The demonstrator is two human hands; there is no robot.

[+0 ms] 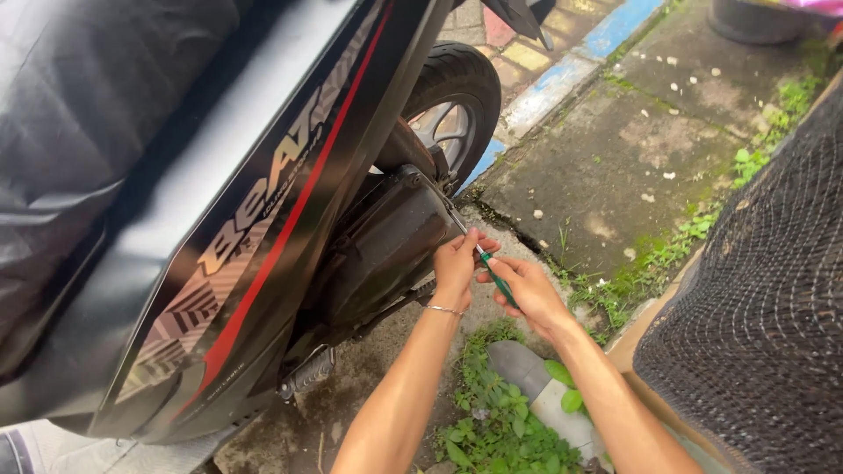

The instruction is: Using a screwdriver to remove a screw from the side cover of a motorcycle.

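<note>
Scooter [219,202] bodywork fills the left of my view, black with a red stripe, its rear wheel [457,114] farther off against the painted kerb [562,75]. It looks heavy and stands firm, so I judge it will not shift under the push of a tool. Below the side panel sits the dark engine cover [386,246], hard moulded casing by its look, stiff enough to lean against.

The screwdriver [493,274] is what I work with: a slim metal shaft running up and left to the cover's far edge, and a green handle pointing back toward me. It should be light and rigid, the shaft smooth and apt to slip, the handle the proper place to grip.

My arms reach forward from the near edge, over weeds [500,421] and cracked concrete [632,149], meeting just right of the cover. My left hand [457,263], bracelet [443,309] on the wrist, has its fingers [474,239] pinched round the shaft where it meets the handle. My right hand [527,290] is closed round the green handle, wrist bent, palm turned left.

A dark woven mesh [764,307] crowds the near right.
</note>
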